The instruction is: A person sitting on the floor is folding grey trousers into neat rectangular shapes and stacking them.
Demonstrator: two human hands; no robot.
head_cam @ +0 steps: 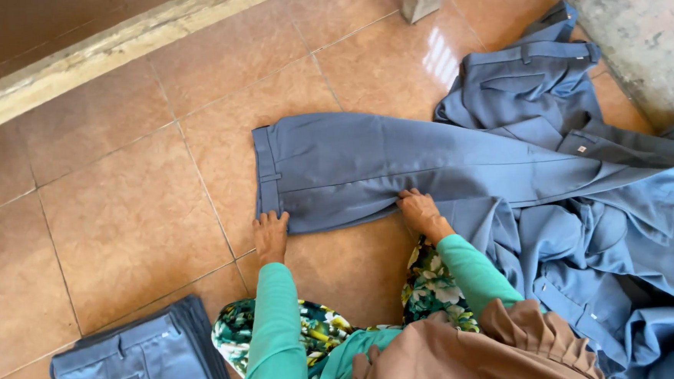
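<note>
Both hands, left hand and right hand, are pressed flat and open on blue trousers spread on the tiled floor; a folded stack is finished, a heap remains unfolded.

Glossy terracotta floor tiles with thin pale grout lines, daylight glare above tile centre, worn pale concrete threshold along upper-left edge of tiles, rough grey cement wall base at upper-right of tiles
</note>
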